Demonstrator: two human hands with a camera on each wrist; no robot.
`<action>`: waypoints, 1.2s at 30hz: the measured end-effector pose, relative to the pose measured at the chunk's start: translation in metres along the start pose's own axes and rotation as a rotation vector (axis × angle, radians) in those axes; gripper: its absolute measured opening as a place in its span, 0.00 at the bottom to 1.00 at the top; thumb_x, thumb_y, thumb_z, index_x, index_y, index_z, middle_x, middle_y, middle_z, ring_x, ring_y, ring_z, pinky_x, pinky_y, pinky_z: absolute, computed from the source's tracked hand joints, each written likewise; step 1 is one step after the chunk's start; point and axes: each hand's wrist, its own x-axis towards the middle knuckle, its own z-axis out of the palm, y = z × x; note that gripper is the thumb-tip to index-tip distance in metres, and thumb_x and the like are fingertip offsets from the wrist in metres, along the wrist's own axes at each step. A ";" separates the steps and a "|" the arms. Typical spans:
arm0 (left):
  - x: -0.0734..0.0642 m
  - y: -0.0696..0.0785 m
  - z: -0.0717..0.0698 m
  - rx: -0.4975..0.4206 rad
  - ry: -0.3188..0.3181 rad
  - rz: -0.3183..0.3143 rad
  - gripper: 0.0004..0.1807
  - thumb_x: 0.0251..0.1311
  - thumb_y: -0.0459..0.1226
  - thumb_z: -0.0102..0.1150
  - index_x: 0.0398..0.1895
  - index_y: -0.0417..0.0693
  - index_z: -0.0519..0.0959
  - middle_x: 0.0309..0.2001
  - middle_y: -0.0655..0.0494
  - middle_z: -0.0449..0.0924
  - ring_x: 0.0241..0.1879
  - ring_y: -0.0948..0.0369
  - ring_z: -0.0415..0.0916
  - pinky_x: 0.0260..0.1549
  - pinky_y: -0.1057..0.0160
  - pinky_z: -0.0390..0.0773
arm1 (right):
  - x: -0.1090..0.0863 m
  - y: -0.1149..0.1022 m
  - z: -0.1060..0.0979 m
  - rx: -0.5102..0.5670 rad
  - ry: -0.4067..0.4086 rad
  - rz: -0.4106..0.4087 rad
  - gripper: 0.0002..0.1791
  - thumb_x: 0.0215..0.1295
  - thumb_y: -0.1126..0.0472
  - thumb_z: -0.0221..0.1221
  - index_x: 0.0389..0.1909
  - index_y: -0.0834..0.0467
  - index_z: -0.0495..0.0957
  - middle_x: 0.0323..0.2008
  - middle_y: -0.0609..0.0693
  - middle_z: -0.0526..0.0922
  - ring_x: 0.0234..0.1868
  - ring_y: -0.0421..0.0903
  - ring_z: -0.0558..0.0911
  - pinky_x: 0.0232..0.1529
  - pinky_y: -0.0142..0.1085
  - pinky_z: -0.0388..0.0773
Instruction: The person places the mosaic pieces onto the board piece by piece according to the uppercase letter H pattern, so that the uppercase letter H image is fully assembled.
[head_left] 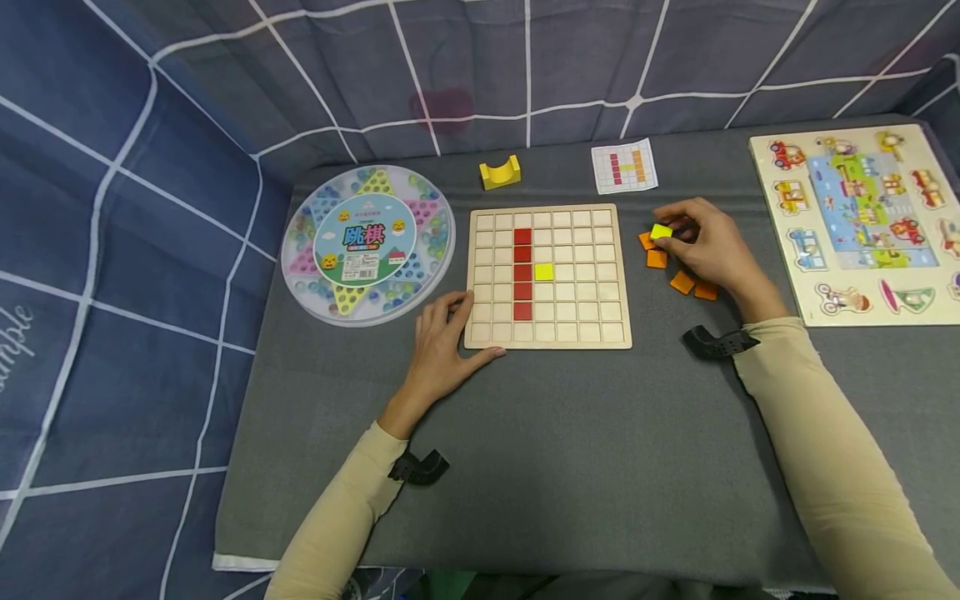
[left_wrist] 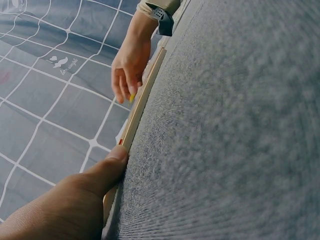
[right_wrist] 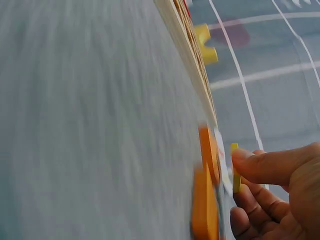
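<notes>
With our right hand (head_left: 705, 246) we pinch a yellow tile (head_left: 661, 232) by the orange tiles (head_left: 682, 282), right of the wooden board (head_left: 582, 273). Our left hand (head_left: 441, 354) lies relaxed at the board's near left corner, thumb against the near edge. On the board, a second yellow tile (head_left: 543, 272) sits just beside a column of red tiles (head_left: 522, 273).
</notes>
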 end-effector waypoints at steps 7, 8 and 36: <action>0.000 0.000 0.000 -0.004 0.003 -0.001 0.53 0.47 0.57 0.73 0.74 0.45 0.62 0.66 0.45 0.63 0.57 0.48 0.62 0.53 0.47 0.61 | 0.010 -0.032 0.029 0.047 -0.044 -0.158 0.19 0.61 0.68 0.65 0.53 0.61 0.79 0.44 0.57 0.76 0.40 0.49 0.73 0.40 0.31 0.65; 0.000 0.000 0.000 -0.004 0.004 0.000 0.53 0.47 0.57 0.73 0.74 0.45 0.62 0.66 0.44 0.63 0.57 0.48 0.62 0.53 0.47 0.61 | 0.011 -0.038 0.034 0.053 -0.055 -0.178 0.19 0.60 0.69 0.66 0.53 0.61 0.79 0.43 0.57 0.77 0.39 0.49 0.74 0.40 0.31 0.66; 0.001 0.000 -0.001 0.002 -0.004 -0.003 0.52 0.48 0.57 0.72 0.74 0.45 0.62 0.66 0.45 0.63 0.56 0.49 0.62 0.52 0.48 0.61 | 0.014 -0.072 0.074 0.105 -0.260 -0.341 0.18 0.57 0.72 0.66 0.50 0.61 0.80 0.45 0.56 0.79 0.45 0.50 0.76 0.48 0.44 0.70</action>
